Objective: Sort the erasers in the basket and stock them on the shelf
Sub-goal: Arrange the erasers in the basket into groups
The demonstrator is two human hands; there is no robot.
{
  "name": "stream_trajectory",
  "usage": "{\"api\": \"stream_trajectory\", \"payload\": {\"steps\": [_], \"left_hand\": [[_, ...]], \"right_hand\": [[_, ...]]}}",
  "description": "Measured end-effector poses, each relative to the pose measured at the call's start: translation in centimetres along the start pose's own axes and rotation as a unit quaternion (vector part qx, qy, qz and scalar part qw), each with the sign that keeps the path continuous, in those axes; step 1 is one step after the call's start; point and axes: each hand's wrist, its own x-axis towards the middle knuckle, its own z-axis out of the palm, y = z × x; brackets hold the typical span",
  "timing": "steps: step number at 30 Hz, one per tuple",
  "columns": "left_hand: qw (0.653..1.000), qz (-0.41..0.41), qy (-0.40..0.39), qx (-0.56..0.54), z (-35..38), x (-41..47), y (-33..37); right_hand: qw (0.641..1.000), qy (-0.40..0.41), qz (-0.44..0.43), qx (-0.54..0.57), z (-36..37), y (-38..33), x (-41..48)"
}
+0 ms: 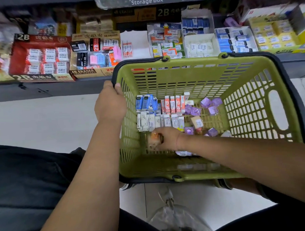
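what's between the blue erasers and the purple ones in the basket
A row of orange-and-white erasers, between the blue erasers and purple erasers, in the head view.

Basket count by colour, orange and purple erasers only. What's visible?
Orange-and-white erasers, standing in a row: 4
Purple erasers, loose: 7 visible
Orange packet gripped by the right hand, blurred: 1
Total in the basket: 12
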Motion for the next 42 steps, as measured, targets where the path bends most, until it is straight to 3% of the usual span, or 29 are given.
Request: {"api": "stream_trajectory", "payload": {"steps": [5, 8, 14, 21, 29, 38, 42], "left_hand": [[1.0, 0.0, 0.001, -0.003, 0.0, 0.0, 0.0], [1.0, 0.003, 0.003, 0.002, 0.1, 0.0, 0.0], [1.0, 0.009, 0.01, 0.009, 0.2, 0.0, 0.1], [1.0, 0.01, 0.008, 0.011, 0.1, 0.1, 0.1], [1.0, 0.014, 0.006, 0.013, 0.2, 0.2, -0.1], [1.0, 0.018, 0.007, 0.017, 0.2, 0.2, -0.1], [1.0, 0.017, 0.009, 0.018, 0.2, 0.2, -0.1]], "right_hand": [[0.998, -0.051, -0.022, -0.009, 2.5, -0.3, 1.1], [0.994, -0.094, -0.025, 0.046, 2.1, 0.1, 0.8], [0.993, -0.075, 0.043, 0.082, -1.8, 4.1, -1.5], [0.996, -0.051, 0.073, -0.001, -5.7, 9.4, -4.6], [0.975, -0.118, 0.08, -0.168, -4.2, 10.7, -4.3], [0.989, -0.105, 0.07, -0.071, -4.2, 11.3, -4.0], [0.989, -0.091, 0.085, -0.081, -4.8, 11.3, -4.6]]}}
